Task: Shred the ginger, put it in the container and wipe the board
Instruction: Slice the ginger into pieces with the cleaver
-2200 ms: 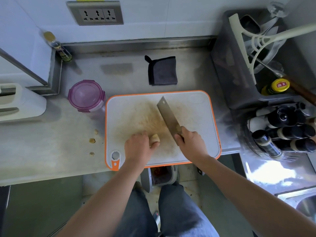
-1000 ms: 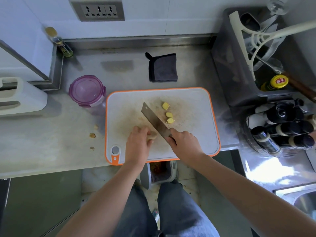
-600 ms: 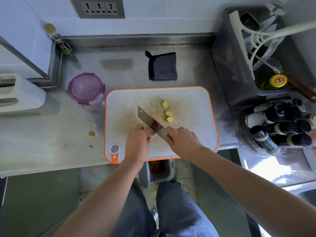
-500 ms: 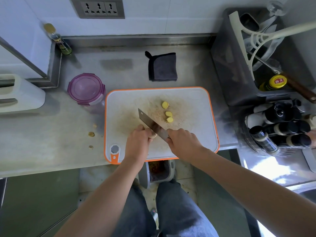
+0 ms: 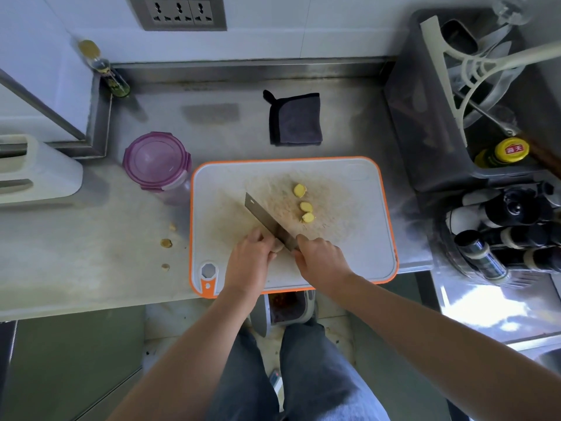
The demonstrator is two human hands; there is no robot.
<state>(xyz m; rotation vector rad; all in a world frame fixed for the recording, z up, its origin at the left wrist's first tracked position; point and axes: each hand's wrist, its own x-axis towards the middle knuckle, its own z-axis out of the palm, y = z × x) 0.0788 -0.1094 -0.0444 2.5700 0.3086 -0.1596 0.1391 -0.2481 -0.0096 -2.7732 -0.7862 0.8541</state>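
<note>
Swung round since two seconds earlier, the cleaver (image 5: 267, 221) now points to the upper left, and three ginger slices (image 5: 305, 205) lie uncovered at mid-board. At lower centre of the orange-rimmed cutting board (image 5: 349, 256), the left hand (image 5: 249, 259) curls its fingers over a small ginger piece (image 5: 277, 247), pinning it down. The right hand (image 5: 321, 259) is wrapped round the cleaver's handle. The blade's long axis runs from lower right to upper left, its heel touching the ginger, which sits between the hands, nearer the left. The purple-lidded container (image 5: 156, 161) stands closed just beside the board's upper-left corner, and a dark cloth (image 5: 296, 118) lies above the board. At right, a yellow bottle cap (image 5: 511, 150) reads "海天".
</note>
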